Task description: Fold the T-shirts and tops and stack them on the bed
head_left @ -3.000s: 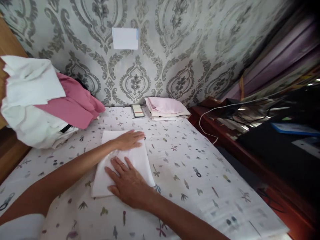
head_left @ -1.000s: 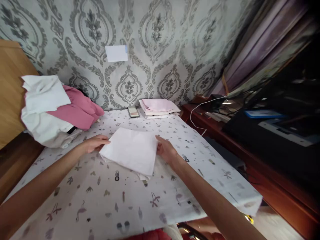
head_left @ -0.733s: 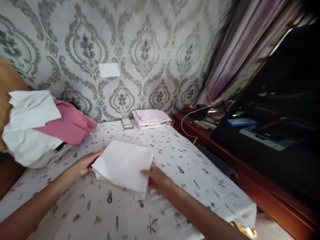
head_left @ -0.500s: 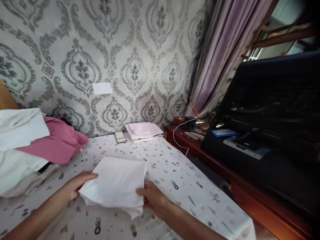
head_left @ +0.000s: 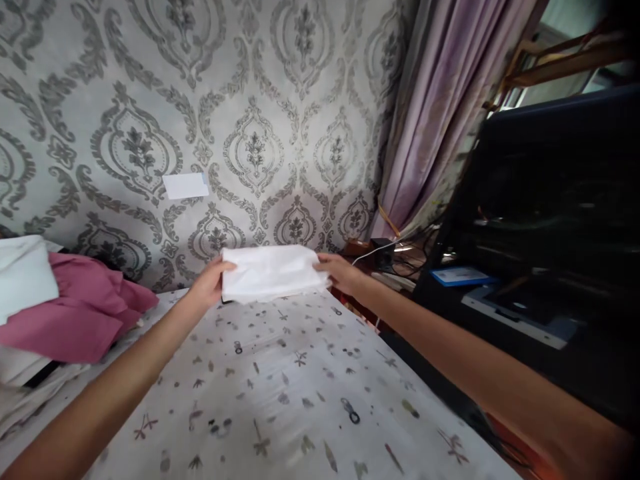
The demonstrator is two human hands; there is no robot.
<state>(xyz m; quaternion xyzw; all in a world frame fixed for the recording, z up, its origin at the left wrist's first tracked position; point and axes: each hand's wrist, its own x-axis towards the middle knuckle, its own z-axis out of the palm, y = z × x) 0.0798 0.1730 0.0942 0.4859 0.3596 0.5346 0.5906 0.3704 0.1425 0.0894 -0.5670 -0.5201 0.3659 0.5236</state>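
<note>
A folded white cloth (head_left: 273,272), perhaps a garment, is stretched level between my two hands at the far end of the bed, close to the wall. My left hand (head_left: 214,279) grips its left edge, thumb on top. At the opposite edge, my right hand (head_left: 337,272) pinches it the same way. The cloth covers the spot where the folded pink stack lay, so that stack is hidden. Whether the cloth rests on it or hangs just above, I cannot tell.
A heap with a pink cloth (head_left: 95,300) and white cloths lies on the left of the patterned bedsheet (head_left: 280,387). To the right are a black panel (head_left: 550,200), a blue-edged box (head_left: 463,276) and a white cable (head_left: 373,252). A purple curtain (head_left: 445,87) hangs beside the patterned wall (head_left: 300,80).
Both hands have carried the folded white cloth forward, away from me, to the wall end of the bed. It now hides the pink stack. The view has turned slightly right.
</note>
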